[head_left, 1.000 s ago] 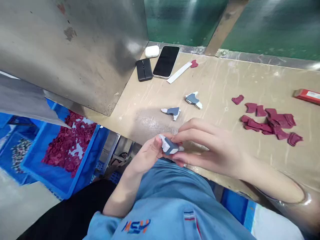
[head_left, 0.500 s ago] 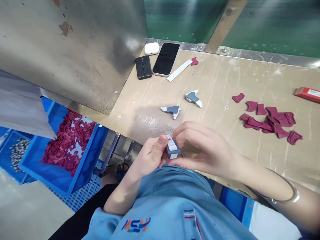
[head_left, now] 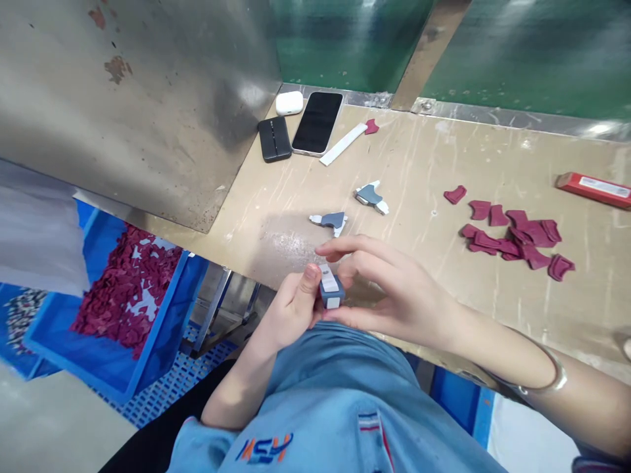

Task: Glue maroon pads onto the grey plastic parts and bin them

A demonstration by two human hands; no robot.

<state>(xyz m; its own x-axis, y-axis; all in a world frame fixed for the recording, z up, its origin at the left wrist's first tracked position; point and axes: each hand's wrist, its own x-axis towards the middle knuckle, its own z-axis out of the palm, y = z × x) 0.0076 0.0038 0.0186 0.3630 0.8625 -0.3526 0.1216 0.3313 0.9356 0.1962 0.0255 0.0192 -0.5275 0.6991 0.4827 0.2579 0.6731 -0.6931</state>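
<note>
A small grey and white block point(head_left: 330, 287) is held at the table's near edge, in front of the blue shirt. My left hand point(head_left: 290, 305) grips its left side, thumb on top. My right hand point(head_left: 389, 289) has its thumb and some fingers around the block's right side, with the index finger stretched out above it. Beyond the hands lie two grey and white pieces, one nearer point(head_left: 331, 221) and one farther point(head_left: 371, 196). A scattered pile of dark red pieces point(head_left: 535, 233) lies to the right.
At the back are a phone point(head_left: 318, 123), a black case point(head_left: 275, 139), a white case point(head_left: 289, 103), a white strip point(head_left: 344, 144) and a small red piece point(head_left: 371, 127). A red bar point(head_left: 596, 187) lies right. Blue bins point(head_left: 165, 322) stand lower left beside a metal panel point(head_left: 148, 118).
My right index finger has lifted and stretched out over the block, which appears turned slightly. The whole view has shifted, so the table items appear farther left.
</note>
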